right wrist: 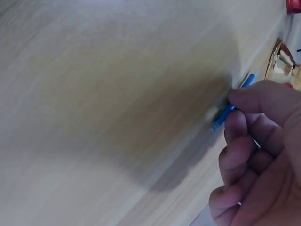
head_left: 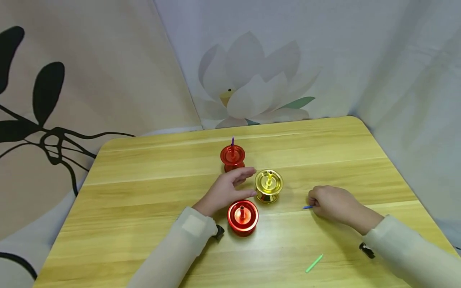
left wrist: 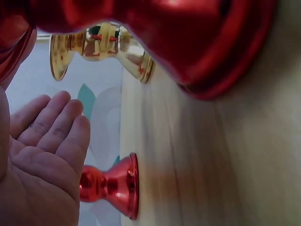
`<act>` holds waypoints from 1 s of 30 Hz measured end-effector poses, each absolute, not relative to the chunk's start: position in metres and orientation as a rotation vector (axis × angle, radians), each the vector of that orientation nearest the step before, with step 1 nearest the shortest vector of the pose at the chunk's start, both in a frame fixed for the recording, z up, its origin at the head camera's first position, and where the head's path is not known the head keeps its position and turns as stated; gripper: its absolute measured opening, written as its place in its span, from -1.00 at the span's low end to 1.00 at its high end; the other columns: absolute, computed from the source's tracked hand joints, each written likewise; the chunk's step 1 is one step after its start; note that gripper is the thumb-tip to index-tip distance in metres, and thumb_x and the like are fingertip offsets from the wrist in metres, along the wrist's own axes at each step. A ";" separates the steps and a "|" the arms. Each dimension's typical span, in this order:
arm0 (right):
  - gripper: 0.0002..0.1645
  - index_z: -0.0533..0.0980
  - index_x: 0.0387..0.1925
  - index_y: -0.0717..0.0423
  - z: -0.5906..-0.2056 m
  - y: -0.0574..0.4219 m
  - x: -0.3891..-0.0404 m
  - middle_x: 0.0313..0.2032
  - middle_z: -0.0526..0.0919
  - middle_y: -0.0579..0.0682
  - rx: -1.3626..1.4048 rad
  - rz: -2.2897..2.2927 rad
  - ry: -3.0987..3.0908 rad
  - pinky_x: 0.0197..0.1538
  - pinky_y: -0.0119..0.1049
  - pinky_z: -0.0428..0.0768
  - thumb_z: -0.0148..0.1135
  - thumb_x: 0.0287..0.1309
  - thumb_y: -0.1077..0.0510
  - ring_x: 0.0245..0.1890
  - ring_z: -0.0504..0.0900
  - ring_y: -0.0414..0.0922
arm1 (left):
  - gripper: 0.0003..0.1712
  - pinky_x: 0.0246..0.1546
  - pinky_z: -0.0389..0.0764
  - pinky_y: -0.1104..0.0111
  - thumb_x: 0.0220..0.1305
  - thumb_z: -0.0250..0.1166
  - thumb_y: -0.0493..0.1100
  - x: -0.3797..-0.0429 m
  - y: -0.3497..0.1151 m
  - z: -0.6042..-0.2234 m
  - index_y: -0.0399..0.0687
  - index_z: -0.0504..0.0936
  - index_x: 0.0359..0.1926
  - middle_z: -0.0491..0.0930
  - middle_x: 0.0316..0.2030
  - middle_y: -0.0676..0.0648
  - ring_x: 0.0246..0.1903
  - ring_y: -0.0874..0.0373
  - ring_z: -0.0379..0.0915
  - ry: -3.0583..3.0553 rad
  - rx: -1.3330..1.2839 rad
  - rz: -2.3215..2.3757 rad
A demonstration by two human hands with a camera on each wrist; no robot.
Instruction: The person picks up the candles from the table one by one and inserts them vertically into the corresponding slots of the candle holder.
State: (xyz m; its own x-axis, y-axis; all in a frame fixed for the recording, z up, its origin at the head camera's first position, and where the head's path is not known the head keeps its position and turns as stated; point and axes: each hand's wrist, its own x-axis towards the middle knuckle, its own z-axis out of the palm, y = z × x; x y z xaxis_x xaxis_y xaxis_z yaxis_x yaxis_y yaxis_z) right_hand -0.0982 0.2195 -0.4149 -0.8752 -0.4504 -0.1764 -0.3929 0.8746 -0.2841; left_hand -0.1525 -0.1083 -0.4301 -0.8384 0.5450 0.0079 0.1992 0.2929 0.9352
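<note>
My right hand [head_left: 335, 204] pinches a thin blue candle [right wrist: 231, 104] between thumb and forefinger, low over the table at the right. Beside the gold candle holder [head_left: 269, 186] is my left hand [head_left: 230, 190], palm turned toward it, fingers extended and thumb tip right at its side. In the left wrist view those fingers [left wrist: 75, 127] are nearly straight, with nothing in the palm. A shiny red candle holder [head_left: 243, 218] stands in front of the left hand. Behind that hand, a second red holder [head_left: 232, 157] carries a thin purple candle [head_left: 232, 141].
A light green candle [head_left: 314, 263] lies on the wooden table [head_left: 162, 236] near the front right. Pale fabric walls [head_left: 281, 72] with flower and leaf prints rise around the table's back and sides.
</note>
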 end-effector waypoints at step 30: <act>-0.71 0.48 -0.56 -0.12 -0.417 0.218 -0.098 -0.55 0.42 -0.24 -0.632 -0.357 2.818 -0.53 -0.38 0.32 0.35 0.03 0.31 -0.57 0.33 -0.27 | -0.05 0.37 0.32 0.27 0.07 0.58 0.03 -0.159 -0.078 -0.424 0.14 0.35 0.46 0.38 0.37 0.19 0.37 0.19 0.29 2.305 0.714 1.317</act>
